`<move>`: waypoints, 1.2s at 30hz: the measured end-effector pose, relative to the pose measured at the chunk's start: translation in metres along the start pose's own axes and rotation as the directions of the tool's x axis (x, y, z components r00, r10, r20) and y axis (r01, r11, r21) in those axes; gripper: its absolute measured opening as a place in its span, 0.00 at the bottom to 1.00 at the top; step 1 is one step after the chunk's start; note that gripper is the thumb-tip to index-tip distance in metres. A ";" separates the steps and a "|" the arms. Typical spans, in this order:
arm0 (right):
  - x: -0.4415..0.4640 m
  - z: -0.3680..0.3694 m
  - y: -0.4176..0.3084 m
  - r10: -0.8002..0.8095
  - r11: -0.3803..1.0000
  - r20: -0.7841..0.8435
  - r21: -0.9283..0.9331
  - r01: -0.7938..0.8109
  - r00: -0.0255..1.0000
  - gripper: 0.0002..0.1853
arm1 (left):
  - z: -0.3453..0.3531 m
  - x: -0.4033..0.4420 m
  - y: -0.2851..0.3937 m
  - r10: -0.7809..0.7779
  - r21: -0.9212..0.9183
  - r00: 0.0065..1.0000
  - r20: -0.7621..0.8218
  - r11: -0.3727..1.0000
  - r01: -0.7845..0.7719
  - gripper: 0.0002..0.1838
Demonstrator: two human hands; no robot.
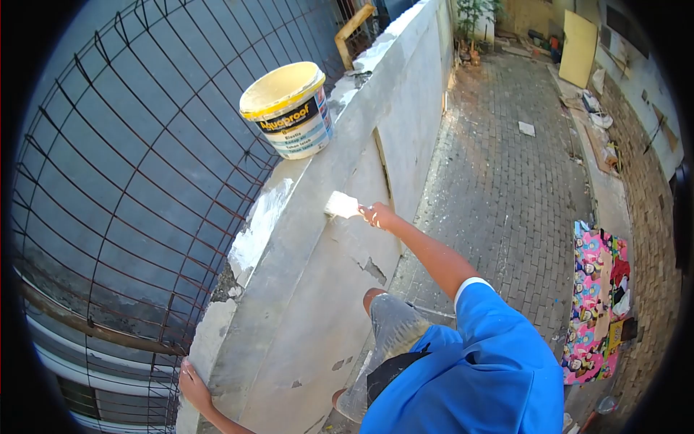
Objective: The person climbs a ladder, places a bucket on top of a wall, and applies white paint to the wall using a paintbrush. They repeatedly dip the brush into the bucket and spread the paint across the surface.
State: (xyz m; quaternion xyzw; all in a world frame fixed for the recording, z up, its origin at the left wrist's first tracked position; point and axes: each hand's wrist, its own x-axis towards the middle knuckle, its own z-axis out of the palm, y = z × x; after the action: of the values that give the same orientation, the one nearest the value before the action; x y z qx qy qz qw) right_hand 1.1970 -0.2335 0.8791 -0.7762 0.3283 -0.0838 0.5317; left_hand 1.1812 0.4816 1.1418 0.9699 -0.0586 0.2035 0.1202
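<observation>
My right hand (377,215) is closed round the handle of a paintbrush (342,205). White coating covers the brush, and its bristles meet the upper face of the grey wall (303,249). White specks mark my fingers. Lower down, my left hand (194,385) lies on the wall's top edge by the wire mesh, holding nothing. Further along the wall top stands an Aquaproof bucket (295,134), pale yellow inside with a yellow rim. How much coating it contains is hard to see.
Rusty wire mesh (123,166) runs along the wall's left side. To the right lies a brick-paved lane (506,166), with a colourful patterned cloth (589,311) on the ground. A yellow board (578,49) leans at the far end, near a potted plant (473,18).
</observation>
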 end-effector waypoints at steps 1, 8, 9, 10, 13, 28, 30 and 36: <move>0.018 0.006 0.011 0.025 0.994 -0.040 -0.103 -0.029 0.999 0.34 | 0.000 0.003 0.003 -0.004 -0.011 1.000 -0.002 1.000 0.004 0.28; -0.002 -0.059 -0.045 -0.121 0.863 -0.053 -0.499 0.079 0.991 0.34 | -0.001 -0.002 0.004 -0.022 0.011 1.000 0.001 1.000 0.022 0.28; -0.005 -0.060 -0.052 -0.160 0.850 -0.038 -0.513 0.119 0.986 0.34 | -0.001 -0.003 0.005 -0.031 0.018 0.999 -0.010 0.999 0.031 0.28; 0.002 -0.055 -0.046 -0.199 0.836 -0.024 -0.526 0.157 0.980 0.34 | -0.003 -0.003 0.007 -0.043 0.013 0.999 0.004 0.999 0.043 0.28; 0.055 -0.033 -0.028 -0.298 0.778 0.003 -0.578 0.245 0.955 0.33 | -0.007 -0.002 0.015 -0.072 -0.003 0.997 0.026 0.997 0.072 0.29; 0.024 0.063 0.091 0.027 0.877 0.323 0.446 -0.178 0.946 0.23 | -0.004 -0.003 0.013 -0.041 -0.017 0.999 0.004 0.999 0.041 0.28; -0.025 0.070 0.014 -0.026 0.937 0.203 0.346 -0.047 0.979 0.22 | -0.007 -0.003 0.015 -0.042 -0.020 0.999 0.012 0.999 0.042 0.28; -0.147 -0.013 -0.142 -0.224 0.930 0.157 0.328 0.163 0.962 0.23 | -0.008 -0.003 0.017 -0.046 -0.039 0.999 0.015 0.998 0.047 0.28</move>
State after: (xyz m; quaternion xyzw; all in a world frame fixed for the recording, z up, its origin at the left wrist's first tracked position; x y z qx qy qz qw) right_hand 1.1376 -0.1244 1.0421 -0.7153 0.1796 -0.1119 0.6660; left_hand 1.1725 0.4675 1.1516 0.9698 -0.0408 0.1926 0.1436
